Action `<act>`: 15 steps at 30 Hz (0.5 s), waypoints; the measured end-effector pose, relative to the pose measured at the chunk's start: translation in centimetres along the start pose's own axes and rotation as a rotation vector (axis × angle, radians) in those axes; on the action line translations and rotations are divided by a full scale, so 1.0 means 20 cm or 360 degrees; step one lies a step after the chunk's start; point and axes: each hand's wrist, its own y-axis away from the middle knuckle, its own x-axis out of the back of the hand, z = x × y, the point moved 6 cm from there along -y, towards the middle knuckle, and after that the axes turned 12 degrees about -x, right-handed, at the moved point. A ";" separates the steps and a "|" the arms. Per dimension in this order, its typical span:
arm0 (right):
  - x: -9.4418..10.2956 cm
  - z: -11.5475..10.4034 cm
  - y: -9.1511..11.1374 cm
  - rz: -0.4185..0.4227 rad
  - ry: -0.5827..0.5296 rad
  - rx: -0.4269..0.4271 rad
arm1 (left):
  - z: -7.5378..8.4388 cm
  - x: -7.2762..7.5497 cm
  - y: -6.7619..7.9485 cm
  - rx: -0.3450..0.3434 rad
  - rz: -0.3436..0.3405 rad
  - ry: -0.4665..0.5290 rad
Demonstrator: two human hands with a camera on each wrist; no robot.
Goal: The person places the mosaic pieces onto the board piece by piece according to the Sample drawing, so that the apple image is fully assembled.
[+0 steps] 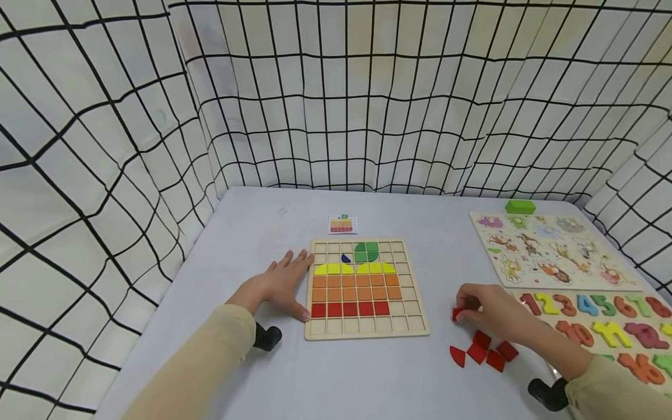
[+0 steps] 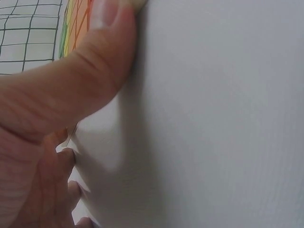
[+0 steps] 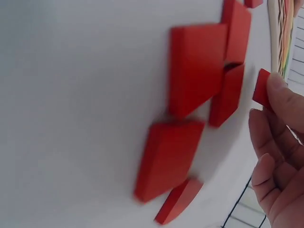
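Note:
A wooden grid board [image 1: 415,324] lies flat mid-table. Its rows hold green, blue, yellow and orange pieces, and several red squares [image 1: 349,310] fill the left part of a lower row. My left hand [image 1: 278,286] is spread along the board's left side, thumb and fingertips at its edge. To the right of the board, my right hand [image 1: 490,309] pinches a red tile [image 3: 261,88] between thumb and fingers, just above the table. Nearer me lie several loose red square tiles [image 1: 482,339] and a red quarter-round piece [image 1: 458,356].
A small pattern card [image 1: 343,224] lies behind the board. At right are an animal puzzle board [image 1: 556,248], a number puzzle board [image 1: 598,335] and a green block [image 1: 520,207]. Black netting [image 1: 336,99] surrounds the table's back and sides.

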 end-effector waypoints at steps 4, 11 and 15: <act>-0.01 -0.12 -0.05 0.0048 -0.0135 0.0085 | 0.00 0.00 0.00 0.0005 0.0000 0.0004; -0.10 -0.33 -0.13 -0.0015 -0.0265 0.0157 | 0.00 -0.01 0.01 0.0008 -0.0004 0.0011; -0.15 -0.39 -0.15 -0.0040 -0.0260 0.0187 | 0.00 0.00 0.01 0.0014 -0.0001 0.0016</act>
